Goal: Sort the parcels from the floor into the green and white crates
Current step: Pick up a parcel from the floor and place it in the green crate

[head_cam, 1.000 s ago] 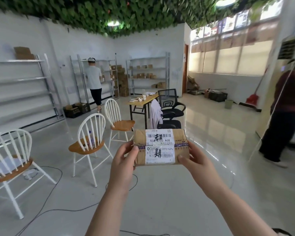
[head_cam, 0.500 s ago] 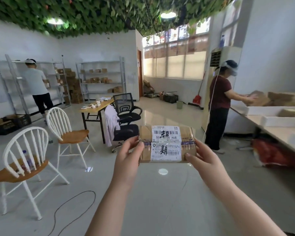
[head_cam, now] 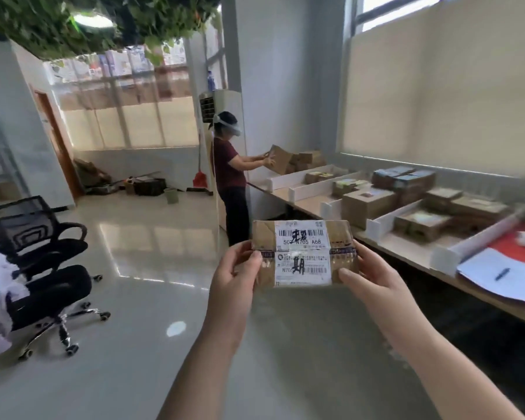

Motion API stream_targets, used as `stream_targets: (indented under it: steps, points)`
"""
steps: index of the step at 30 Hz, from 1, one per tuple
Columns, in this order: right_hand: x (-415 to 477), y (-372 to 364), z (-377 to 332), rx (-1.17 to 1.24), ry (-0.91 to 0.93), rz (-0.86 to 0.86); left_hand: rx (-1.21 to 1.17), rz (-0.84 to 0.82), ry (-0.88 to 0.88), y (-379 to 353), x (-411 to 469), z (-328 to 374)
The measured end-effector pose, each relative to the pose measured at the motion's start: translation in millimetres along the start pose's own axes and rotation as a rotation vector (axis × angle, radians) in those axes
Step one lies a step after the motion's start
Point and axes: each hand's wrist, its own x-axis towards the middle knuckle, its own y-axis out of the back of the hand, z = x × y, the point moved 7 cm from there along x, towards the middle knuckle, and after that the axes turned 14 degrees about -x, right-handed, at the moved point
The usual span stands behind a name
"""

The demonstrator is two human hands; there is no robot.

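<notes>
Both arms reach forward, wrists apart. The left hand (head_cam: pixel 234 274) grips the left end of the parcel (head_cam: pixel 303 253), thumb on the front face and fingers curled behind. The right hand (head_cam: pixel 373 277) grips the right end the same way, its thumb tip on the lower front corner. The parcel is held level in the air over open floor (head_cam: pixel 152 344). A long table (head_cam: pixel 312 206) runs along the right, lined with white crates (head_cam: pixel 319 188) of boxes, and a person (head_cam: pixel 231 177) stands at its far end. An office chair (head_cam: pixel 37 268) stands well to the left. The parcel is a flat brown cardboard box, taped, with a white barcode label marked in black pen.
</notes>
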Motion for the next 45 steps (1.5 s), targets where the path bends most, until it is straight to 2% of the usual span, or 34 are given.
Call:
stream_targets:
  steps: [6, 13, 23, 28, 36, 45]
  points:
    - [-26, 92, 20, -0.100, -0.040, 0.200, -0.052, -0.201, 0.090, -100, 3, -43]
    - [-87, 212, 45, -0.201, -0.133, 0.440, -0.122, -0.462, 0.218, -232, -41, -91]
    - [-210, 409, 65, -0.390, -0.342, 0.738, -0.285, -0.796, 0.380, -445, -180, -124]
    - [-275, 500, 76, -0.457, -0.377, 0.857, -0.292, -0.934, 0.452, -542, -257, -147]
    - [-365, 603, 109, -0.417, -0.448, 1.053, -0.252, -1.134, 0.531, -656, -360, -185]
    - [-418, 702, 164, -0.379, -0.581, 1.231, -0.211, -1.320, 0.649, -771, -432, -239]
